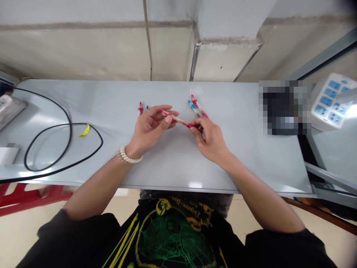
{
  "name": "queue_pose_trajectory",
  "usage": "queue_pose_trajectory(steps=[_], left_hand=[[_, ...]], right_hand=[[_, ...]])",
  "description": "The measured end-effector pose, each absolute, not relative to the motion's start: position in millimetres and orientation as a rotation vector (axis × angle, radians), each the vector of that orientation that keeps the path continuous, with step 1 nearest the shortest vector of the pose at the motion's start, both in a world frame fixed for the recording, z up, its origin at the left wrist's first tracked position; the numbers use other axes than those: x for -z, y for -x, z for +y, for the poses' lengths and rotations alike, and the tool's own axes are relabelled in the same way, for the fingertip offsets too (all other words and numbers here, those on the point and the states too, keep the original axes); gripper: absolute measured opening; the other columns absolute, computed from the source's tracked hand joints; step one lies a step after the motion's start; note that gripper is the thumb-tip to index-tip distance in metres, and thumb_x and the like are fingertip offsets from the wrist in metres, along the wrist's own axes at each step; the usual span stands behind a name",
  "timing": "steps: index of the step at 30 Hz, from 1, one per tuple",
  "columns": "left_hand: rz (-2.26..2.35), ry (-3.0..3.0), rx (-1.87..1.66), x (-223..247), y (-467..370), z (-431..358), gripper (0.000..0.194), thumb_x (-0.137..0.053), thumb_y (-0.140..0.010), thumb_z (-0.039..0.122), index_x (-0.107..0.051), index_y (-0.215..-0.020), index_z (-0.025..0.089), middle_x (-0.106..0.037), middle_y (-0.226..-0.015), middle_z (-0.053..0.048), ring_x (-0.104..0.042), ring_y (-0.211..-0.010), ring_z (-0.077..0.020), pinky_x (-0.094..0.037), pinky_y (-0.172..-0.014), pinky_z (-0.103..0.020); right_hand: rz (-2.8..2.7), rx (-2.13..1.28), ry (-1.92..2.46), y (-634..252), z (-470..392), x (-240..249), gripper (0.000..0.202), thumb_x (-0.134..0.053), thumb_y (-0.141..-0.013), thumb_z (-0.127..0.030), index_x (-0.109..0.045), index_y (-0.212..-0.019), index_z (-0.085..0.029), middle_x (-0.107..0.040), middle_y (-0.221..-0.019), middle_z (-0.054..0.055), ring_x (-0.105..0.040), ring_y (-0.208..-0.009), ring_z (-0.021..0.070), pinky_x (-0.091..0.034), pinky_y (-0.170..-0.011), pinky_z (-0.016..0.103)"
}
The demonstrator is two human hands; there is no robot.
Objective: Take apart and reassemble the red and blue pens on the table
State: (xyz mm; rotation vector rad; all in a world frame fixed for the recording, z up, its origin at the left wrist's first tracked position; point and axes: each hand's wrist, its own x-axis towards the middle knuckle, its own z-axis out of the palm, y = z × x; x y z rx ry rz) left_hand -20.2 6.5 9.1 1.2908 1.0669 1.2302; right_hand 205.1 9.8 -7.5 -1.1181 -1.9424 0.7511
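Left hand (149, 126): fingers pinched on one end of red pen (178, 120). Right hand (209, 138): fingertips closed on pen's other, darker red end. Pen held level just above grey bench (173, 163), spanning gap between hands. Beaded bracelet (128, 156) on left wrist. Two more pens (196, 106), red and blue, on bench just behind right hand. Small red pen parts (142, 108) beyond left hand. Black cable (64, 143) looped far left, yellow tag (84, 130) on it. White power strip (333, 100) far right.
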Motion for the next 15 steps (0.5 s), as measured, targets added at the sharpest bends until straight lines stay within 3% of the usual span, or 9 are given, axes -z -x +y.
queue_pose_trajectory(steps=[4, 7, 9, 12, 15], left_hand=[[0.959, -1.159, -1.286, -15, 17, 4, 0.037, -0.084, -0.091, 0.052, -0.073, -0.102, 0.019, -0.081, -0.103, -0.008, -0.080, -0.097, -0.0189, -0.069, -0.085, -0.029], [0.978, -1.053, -1.372, -13, 14, 3, 0.036, -0.091, -0.085, 0.049, -0.073, -0.091, 0.018, -0.081, -0.091, -0.006, -0.080, -0.088, -0.0165, -0.068, -0.077, -0.023], [1.026, -0.977, -1.406, -11, 11, 3, 0.038, -0.094, -0.080, 0.048, -0.074, -0.087, 0.017, -0.081, -0.087, -0.005, -0.080, -0.082, -0.0151, -0.066, -0.071, -0.019], [1.094, -0.874, -1.435, -11, 7, 2, 0.041, -0.098, -0.074, 0.049, -0.075, -0.085, 0.016, -0.081, -0.085, -0.004, -0.080, -0.077, -0.0137, -0.066, -0.070, -0.018], [1.082, -0.820, -1.483, -11, 5, 2, 0.040, -0.099, -0.072, 0.048, -0.076, -0.085, 0.017, -0.081, -0.086, -0.003, -0.080, -0.081, -0.0136, -0.067, -0.075, -0.019]], right_hand=[[-1.799, -1.228, 0.951, -198, -1, -7, 0.014, -0.055, -0.107, -0.030, -0.062, -0.103, -0.018, -0.060, -0.070, -0.004, -0.052, -0.058, 0.0097, -0.041, -0.055, 0.023], [-1.799, -1.145, 0.880, -195, -4, -7, 0.029, -0.054, -0.110, -0.032, -0.067, -0.089, -0.018, -0.049, -0.064, -0.005, -0.043, -0.055, 0.0080, -0.035, -0.051, 0.023], [-1.848, -0.845, 0.855, -192, -5, -2, 0.025, -0.055, -0.110, -0.023, -0.072, -0.092, -0.018, -0.051, -0.066, -0.004, -0.045, -0.057, 0.0086, -0.039, -0.054, 0.024], [-1.839, -0.388, 0.773, -189, -5, 8, 0.024, -0.059, -0.105, -0.010, -0.078, -0.115, -0.022, -0.067, -0.081, 0.001, -0.061, -0.069, 0.0113, -0.052, -0.064, 0.025], [-1.766, -0.404, 0.839, -188, -6, 8, 0.021, -0.068, -0.102, -0.022, -0.079, -0.119, -0.028, -0.075, -0.100, 0.004, -0.071, -0.084, 0.0156, -0.062, -0.074, 0.031]])
